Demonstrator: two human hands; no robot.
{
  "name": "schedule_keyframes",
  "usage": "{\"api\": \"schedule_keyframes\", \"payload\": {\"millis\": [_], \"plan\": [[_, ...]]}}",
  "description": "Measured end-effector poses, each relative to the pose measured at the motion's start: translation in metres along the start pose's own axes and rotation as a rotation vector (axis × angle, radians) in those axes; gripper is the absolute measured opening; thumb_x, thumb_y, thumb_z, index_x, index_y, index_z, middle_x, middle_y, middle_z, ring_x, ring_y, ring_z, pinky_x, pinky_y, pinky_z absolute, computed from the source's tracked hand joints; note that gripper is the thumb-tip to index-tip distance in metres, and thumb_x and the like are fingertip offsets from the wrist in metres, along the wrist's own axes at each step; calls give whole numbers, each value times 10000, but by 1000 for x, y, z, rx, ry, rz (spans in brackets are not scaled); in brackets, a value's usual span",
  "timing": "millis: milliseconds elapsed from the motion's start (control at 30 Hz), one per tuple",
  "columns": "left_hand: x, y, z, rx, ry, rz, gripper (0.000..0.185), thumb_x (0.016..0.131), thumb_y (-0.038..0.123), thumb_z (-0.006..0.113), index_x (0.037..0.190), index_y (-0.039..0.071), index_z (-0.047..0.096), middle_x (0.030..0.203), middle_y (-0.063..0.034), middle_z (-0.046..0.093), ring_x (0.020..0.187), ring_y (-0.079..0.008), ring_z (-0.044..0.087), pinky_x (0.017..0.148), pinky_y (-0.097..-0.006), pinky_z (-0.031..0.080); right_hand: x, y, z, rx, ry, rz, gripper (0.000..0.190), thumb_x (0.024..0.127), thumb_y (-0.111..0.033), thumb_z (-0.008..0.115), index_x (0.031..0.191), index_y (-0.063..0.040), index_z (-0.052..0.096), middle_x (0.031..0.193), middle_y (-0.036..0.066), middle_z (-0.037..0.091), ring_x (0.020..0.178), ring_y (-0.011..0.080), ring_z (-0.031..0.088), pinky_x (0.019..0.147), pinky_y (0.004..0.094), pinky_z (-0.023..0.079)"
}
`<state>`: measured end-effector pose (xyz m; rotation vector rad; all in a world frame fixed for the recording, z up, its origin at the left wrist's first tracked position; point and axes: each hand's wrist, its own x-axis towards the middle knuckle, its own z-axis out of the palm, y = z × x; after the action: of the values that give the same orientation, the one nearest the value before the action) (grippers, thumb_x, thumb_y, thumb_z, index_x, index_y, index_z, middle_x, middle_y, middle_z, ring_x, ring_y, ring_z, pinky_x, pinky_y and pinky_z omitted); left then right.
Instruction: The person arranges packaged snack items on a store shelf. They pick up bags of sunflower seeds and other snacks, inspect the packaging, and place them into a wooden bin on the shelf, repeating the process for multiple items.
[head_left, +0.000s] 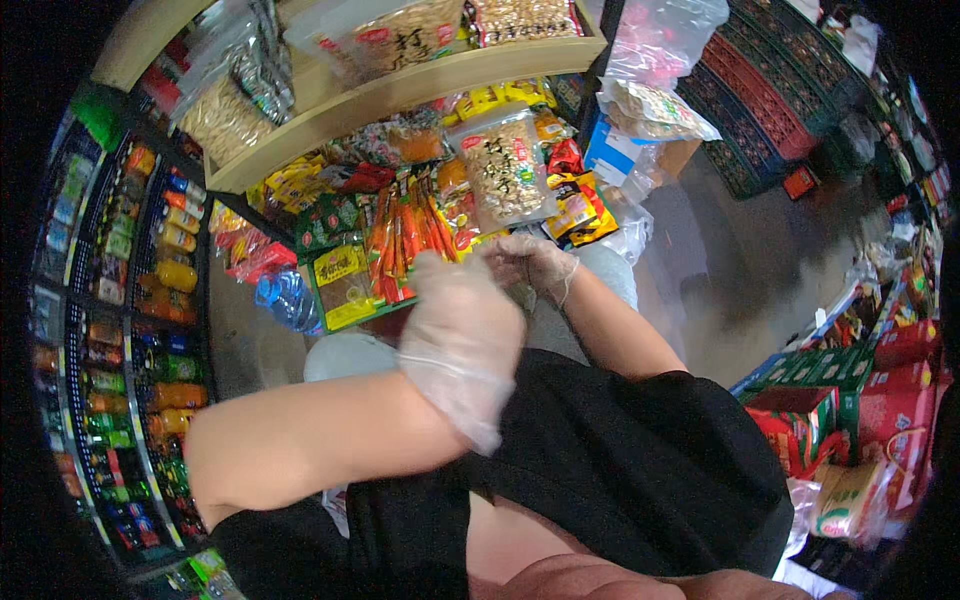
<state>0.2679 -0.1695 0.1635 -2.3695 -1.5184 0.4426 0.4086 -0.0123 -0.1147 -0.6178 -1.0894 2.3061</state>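
Observation:
My left hand (465, 330), in a thin clear plastic glove, is blurred in front of a green-rimmed display box (330, 324). Orange stick-shaped snack packets (409, 225) and a yellow flat packet (345, 274) lie just beyond it. My right hand (534, 262), gloved too, has bent fingers close to the left one. It is below a clear pouch of pale nuts or seeds (504, 169) and beside yellow-and-black snack packets (577, 210). The left hand covers the space between the two, so whether either holds something cannot be told.
A wooden shelf (420, 90) with bagged goods crosses above the lower snacks. A drinks rack (127, 337) stands left, near a blue plastic bottle (289, 300) on the floor. Stacked crates (750, 97) are at back right; red gift boxes (896, 420) stand at right.

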Motion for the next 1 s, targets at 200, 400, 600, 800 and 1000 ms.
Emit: {"api": "schedule_keyframes", "payload": {"millis": [200, 400, 600, 800, 1000], "plan": [[8, -45, 102, -246, -93, -42, 179, 842, 187, 627, 971, 62, 635, 808, -164, 700, 813, -320, 720, 637, -465, 562, -6, -8, 13, 206, -45, -76, 458, 883, -406, 694, 1165, -46, 658, 974, 28, 627, 857, 141, 579, 759, 287, 466], [17, -55, 185, -671, -103, -247, 293, 889, 313, 630, 1067, 83, 663, 954, -210, 707, 950, -417, 667, 819, -537, 514, -32, -68, -41, 195, 509, -589, 207, 962, -299, 621, 990, -95, 637, 932, 53, 669, 897, 203, 645, 764, 354, 511], [13, -57, 225, -893, -31, -337, 385, 916, 368, 597, 1190, 111, 682, 1096, -216, 693, 1007, -399, 663, 880, -493, 519, -88, -201, -164, 404, 1177, -631, 349, 977, -437, 592, 1004, -91, 631, 893, 119, 683, 807, 332, 665, 724, 426, 560], [29, -52, 268, -1057, 52, -356, 388, 933, 397, 572, 1210, 144, 674, 1114, -184, 697, 1033, -383, 661, 880, -476, 522, -86, -260, -132, 303, 1299, -376, 478, 988, -560, 493, 867, -120, 633, 637, 38, 605, 445, 179, 511, 380, 289, 398], [26, -51, 277, -1064, 49, -365, 340, 932, 389, 565, 1164, 168, 677, 1056, -185, 700, 990, -395, 662, 852, -501, 524, -58, -274, -191, 259, 1303, -403, 380, 985, -454, 527, 981, -92, 643, 824, 71, 642, 613, 219, 583, 494, 351, 472]]}}
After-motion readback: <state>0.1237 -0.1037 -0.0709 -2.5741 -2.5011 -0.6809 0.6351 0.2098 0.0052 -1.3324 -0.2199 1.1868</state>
